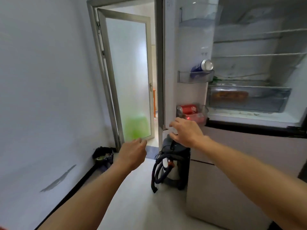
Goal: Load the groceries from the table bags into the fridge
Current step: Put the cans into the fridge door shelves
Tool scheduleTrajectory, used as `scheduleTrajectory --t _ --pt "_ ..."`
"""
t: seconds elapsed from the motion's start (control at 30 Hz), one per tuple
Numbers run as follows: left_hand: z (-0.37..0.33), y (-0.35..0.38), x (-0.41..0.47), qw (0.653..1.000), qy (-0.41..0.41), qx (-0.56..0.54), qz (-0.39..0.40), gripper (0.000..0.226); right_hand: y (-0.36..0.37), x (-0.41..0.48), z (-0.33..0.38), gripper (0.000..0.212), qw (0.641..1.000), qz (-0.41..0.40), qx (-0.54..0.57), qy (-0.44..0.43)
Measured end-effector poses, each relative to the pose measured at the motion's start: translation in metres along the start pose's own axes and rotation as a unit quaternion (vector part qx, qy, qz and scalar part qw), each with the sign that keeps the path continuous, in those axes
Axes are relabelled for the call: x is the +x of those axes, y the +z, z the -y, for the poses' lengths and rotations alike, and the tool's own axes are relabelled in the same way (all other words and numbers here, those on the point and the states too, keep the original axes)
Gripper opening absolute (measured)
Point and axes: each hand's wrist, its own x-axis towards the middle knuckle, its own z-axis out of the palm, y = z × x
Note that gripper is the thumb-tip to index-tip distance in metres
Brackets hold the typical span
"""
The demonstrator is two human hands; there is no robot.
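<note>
At the foot of the open fridge door [171, 72], I have the right hand [187, 133] reaching in just below the lower door shelf [203, 112]. Its fingers and thumb are curled toward each other, with something pale between them. I cannot tell whether it is pinching an item or only closing on air. The left hand [132, 151] hangs free to the side, fingers loosely curled and holding nothing. The groceries I can see are already in the fridge [249, 117]. A red can [187, 109] lies on its side in that lower shelf, and a blue can [201, 66] leans tilted in the door shelf above. Something orange shows blurred through the crisper drawer [249, 100]. The table bags are out of view. I judge the cans fairly light and stiff, but thin-walled and smooth, so they are apt to roll or slip. I would wrap the fingers round the middle of the body, not the rim, and stand each upright against the shelf rail. A vacuum cleaner [174, 166] stands on the floor just below the door.
</note>
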Motion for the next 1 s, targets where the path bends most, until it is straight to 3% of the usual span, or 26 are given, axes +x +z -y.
scheduleTrajectory --t 0.1,0.23,0.57,0.8,1.0 --pt "0.015 -0.006 -0.089 0.998 -0.027 -0.001 0.048 0.006 0.027 -0.035 0.062 0.037 0.998 0.04 0.041 -0.03" --pt "0.044 -0.035 -0.194 0.986 -0.101 0.034 0.125 0.019 0.046 -0.067 0.159 0.038 0.989 0.076 0.061 -0.111" --pt "0.174 -0.127 -0.442 0.944 -0.287 0.08 0.141 0.015 0.029 -0.089 0.453 0.04 0.936 0.062 0.127 -0.322" --pt "0.273 -0.19 -0.634 0.908 -0.374 0.106 0.156 0.016 0.017 -0.119 0.681 0.045 0.904 0.086 0.165 -0.385" --pt "0.341 -0.222 -0.757 0.871 -0.444 0.112 0.177 0.02 0.017 -0.147 0.823 0.039 0.875 0.094 0.186 -0.437"
